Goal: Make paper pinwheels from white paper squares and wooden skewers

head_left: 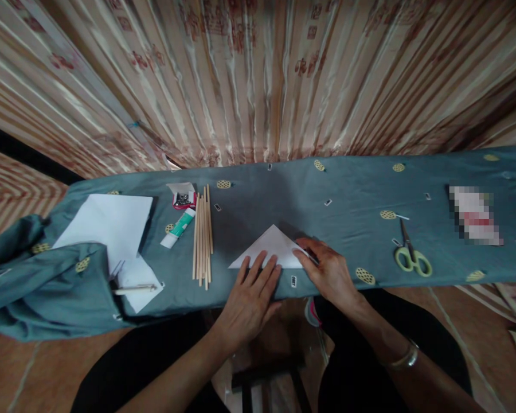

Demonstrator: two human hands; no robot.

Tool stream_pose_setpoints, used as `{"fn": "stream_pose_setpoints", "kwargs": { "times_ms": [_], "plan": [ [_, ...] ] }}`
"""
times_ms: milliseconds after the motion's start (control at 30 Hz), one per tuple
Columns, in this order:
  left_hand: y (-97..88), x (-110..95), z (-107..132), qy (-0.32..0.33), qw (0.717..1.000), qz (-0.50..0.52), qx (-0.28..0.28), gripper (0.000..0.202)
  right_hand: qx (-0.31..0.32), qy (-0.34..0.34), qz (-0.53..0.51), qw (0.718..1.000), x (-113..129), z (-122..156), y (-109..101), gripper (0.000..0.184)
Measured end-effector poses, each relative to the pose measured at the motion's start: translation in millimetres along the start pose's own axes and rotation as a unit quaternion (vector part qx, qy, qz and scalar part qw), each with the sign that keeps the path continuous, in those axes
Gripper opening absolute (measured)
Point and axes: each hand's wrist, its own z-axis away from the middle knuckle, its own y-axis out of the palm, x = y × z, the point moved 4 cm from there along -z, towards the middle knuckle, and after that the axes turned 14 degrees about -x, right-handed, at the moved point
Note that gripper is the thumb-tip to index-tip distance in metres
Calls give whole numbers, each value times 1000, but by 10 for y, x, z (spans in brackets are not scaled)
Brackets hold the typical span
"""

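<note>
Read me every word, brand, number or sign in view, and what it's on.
Nothing reads reliably.
Green-and-white tube: print too small.
Red box: any print too small.
Small labels on the tablecloth: too blurred.
Square marks on the curtain: too blurred.
Pixelated item: unreadable.
Folded paper: none visible.

Folded paper [273, 241] lies at front centre on the desk [251, 198]. Left of it: sticks [203, 235], then the tube [179, 227] with the box [184, 199] behind it, then sheets [112, 221] carrying a pen [135, 289]. Right of it: scissors [409, 249]. Behind the desk: a curtain [266, 86].
</note>
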Motion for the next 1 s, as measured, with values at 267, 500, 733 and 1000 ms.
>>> {"fn": "stream_pose_setpoints", "kwargs": {
  "times_ms": [267, 500, 733, 1000],
  "plan": [
    [24, 19, -14, -9, 1000, -5, 13, 64, 1, -13, 9, 1000, -14, -38, 39, 33],
    [50, 27, 5, -12, 1000, -1, 8, 65, -1, -31, 21, 999, -7, -51, 51, 32],
    [56, 26, 6, -18, 1000, 5, 19, 64, -7, -58, 25, 998, 9, -39, 68, 32],
    [63, 15, 7, -13, 1000, -8, 19, 64, -10, -130, 63, 989, 135, 42, 82, 43]
  ]
}}
